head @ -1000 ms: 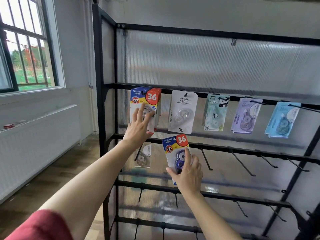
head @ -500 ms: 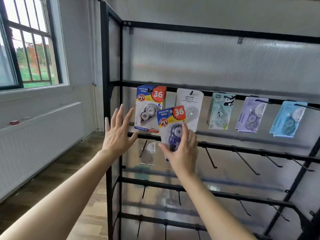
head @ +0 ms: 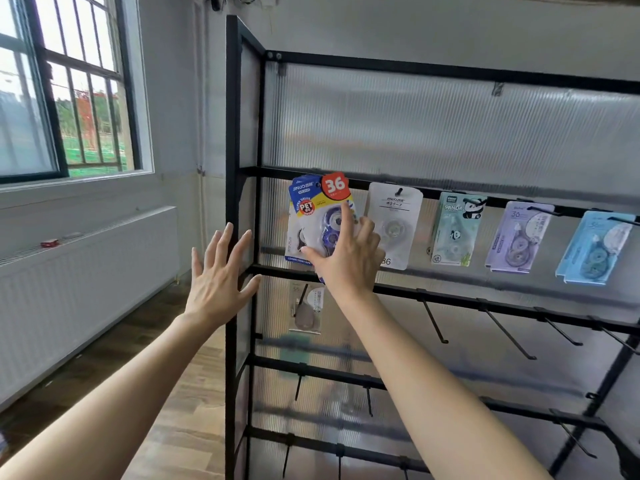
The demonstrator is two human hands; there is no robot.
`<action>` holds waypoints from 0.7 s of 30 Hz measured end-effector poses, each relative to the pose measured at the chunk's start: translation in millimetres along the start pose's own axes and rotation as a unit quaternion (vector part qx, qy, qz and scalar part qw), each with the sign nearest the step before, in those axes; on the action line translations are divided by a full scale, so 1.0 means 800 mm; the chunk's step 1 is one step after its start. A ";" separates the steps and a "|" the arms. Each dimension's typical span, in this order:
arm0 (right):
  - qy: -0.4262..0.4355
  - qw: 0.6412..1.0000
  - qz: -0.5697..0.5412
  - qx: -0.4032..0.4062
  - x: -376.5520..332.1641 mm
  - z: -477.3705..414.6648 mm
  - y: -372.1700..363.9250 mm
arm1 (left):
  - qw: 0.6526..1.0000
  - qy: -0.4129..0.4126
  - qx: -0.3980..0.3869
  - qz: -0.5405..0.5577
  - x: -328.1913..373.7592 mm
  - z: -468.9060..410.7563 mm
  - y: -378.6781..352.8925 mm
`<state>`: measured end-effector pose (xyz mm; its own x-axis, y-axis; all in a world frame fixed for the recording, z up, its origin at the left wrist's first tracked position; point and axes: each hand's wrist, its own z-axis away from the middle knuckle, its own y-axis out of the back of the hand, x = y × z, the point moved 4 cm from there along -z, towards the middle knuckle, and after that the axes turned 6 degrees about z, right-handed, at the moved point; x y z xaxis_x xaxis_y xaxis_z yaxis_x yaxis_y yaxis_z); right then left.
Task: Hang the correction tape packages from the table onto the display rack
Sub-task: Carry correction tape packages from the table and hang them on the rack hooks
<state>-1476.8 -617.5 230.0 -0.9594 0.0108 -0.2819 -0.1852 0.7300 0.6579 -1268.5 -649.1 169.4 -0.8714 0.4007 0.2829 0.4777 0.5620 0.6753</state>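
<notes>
Item in hand: one correction tape package (head: 318, 216), a blue-and-yellow card with a red "36" corner, held up at the leftmost spot of the display rack's (head: 231, 168) top row, lying over a like package already hung there; the hook is hidden behind the card, so whether the hole has caught it cannot be told. Right hand (head: 346, 258): grips the package by its lower part, thumb at the lower left edge, forefinger laid up across the clear blister. Left hand (head: 216, 282): wide, fingers spread, holding nothing, just beside the rack's left post. Same row, rightward: white package (head: 394, 226), panda package (head: 457, 233), purple package (head: 517, 237), pale blue package (head: 594, 247), each on its own hook. Row below: one small grey package (head: 308, 308) at the left, then bare hooks (head: 433, 320). Risks, as judged: let go before the hole is over the hook's tip, the package would drop to the floor (head: 180, 410); the card itself blocks sight of the hook, so the hole may miss; a hard push could swing or unseat the package behind, or nudge the white neighbour just beside it. Surface: the one the packages come from is not in view. Room: ribbed translucent panel (head: 415, 126) backing the rack, barred window (head: 69, 98) at left, white radiator (head: 86, 282) beneath it with a small red thing (head: 50, 242) on top, wooden boards underfoot
</notes>
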 end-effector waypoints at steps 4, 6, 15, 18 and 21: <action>-0.008 1.000 0.005 0.006 -0.006 -0.006 -0.005 | 1.000 0.005 -0.005 -0.002 0.002 -0.002 -0.001; -0.021 1.000 -0.001 0.004 -0.009 -0.006 -0.012 | 1.000 0.003 -0.005 -0.001 0.002 -0.002 -0.002; -0.052 0.998 -0.003 -0.016 -0.018 -0.008 -0.052 | 1.000 0.009 -0.010 0.005 -0.001 -0.004 -0.008; -0.028 0.999 -0.002 -0.047 -0.019 -0.006 -0.066 | 1.000 0.007 -0.012 0.010 -0.003 -0.003 -0.010; 0.004 0.998 -0.010 -0.057 -0.020 -0.005 -0.070 | 1.000 0.011 -0.013 0.015 -0.006 0.001 -0.010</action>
<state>-1452.2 -661.5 200.6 -0.9570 -0.0090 -0.2899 -0.2265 0.6476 0.7275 -1268.0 -654.7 161.9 -0.8594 0.4004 0.3179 0.5005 0.5318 0.6832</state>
